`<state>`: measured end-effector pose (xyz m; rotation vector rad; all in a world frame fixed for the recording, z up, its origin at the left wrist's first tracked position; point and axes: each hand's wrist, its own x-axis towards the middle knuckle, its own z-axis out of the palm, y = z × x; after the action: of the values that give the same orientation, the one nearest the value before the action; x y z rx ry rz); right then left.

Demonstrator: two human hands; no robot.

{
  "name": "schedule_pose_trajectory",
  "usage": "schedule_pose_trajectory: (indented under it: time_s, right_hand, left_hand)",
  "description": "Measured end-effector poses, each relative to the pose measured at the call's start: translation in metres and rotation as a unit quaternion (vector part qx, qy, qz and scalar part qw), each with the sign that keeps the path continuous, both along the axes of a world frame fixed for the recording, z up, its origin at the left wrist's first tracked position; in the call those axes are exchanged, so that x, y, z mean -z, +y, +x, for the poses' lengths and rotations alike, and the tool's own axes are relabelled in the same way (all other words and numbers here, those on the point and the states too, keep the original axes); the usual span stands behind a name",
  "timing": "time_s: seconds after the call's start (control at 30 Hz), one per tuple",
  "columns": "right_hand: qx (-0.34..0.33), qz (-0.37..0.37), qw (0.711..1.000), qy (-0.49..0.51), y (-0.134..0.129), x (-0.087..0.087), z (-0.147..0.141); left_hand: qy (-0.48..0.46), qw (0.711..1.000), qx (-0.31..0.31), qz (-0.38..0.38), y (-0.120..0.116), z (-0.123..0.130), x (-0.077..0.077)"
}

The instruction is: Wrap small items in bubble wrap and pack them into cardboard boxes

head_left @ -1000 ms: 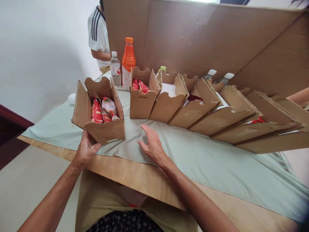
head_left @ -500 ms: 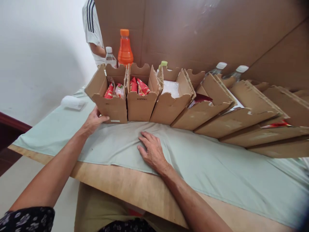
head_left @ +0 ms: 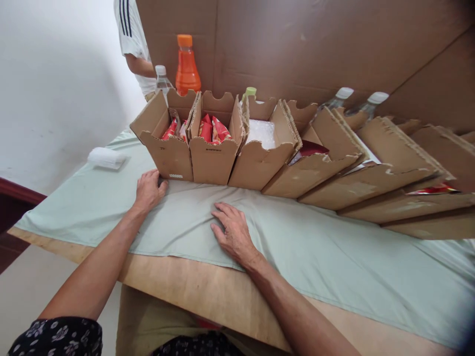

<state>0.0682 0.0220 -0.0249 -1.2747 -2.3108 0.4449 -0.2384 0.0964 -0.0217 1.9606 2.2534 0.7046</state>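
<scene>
My left hand [head_left: 149, 190] rests on the cloth by the lower front corner of the leftmost cardboard box [head_left: 171, 157]. Its fingers are stretched forward with the thumb apart, and it holds nothing; whether the fingertips touch the box I cannot tell. Red packets [head_left: 170, 129] show inside that box. The second box [head_left: 211, 165] stands right against it, with red-wrapped packets [head_left: 212, 129] in it. Flat on the cloth in front of the boxes lies my right hand [head_left: 233, 231], fingers spread, holding nothing.
More cardboard boxes [head_left: 256, 165] continue the row rightward, several leaning. Behind stand an orange drink bottle [head_left: 187, 69] and clear bottles [head_left: 371, 104]. A white roll [head_left: 107, 158] lies at left on the green cloth [head_left: 315, 257]. A person in a white sleeve [head_left: 133, 34] is behind.
My left hand has let go of the leftmost box's side and come down onto the cloth. That box has shifted and turned slightly against the second box. My right hand stays put.
</scene>
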Motion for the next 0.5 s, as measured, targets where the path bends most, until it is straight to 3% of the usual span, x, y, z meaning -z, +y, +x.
schedule_pose_trajectory:
  time_s: [0.2,0.37,0.5]
  right_hand:
    - [-0.010,-0.007,0.998,-0.060,-0.004,-0.011,-0.009]
    - [-0.055,-0.004,0.995,-0.084,-0.023,-0.018,-0.017]
    - [-0.114,0.006,0.990,-0.081,-0.063,-0.017,-0.027]
  left_hand:
    - [0.056,0.998,0.009,-0.018,-0.040,0.016,-0.003]
    - [0.150,0.987,0.050,-0.038,-0.112,0.027,0.002]
    - [0.183,0.977,0.104,-0.030,-0.175,0.041,0.008]
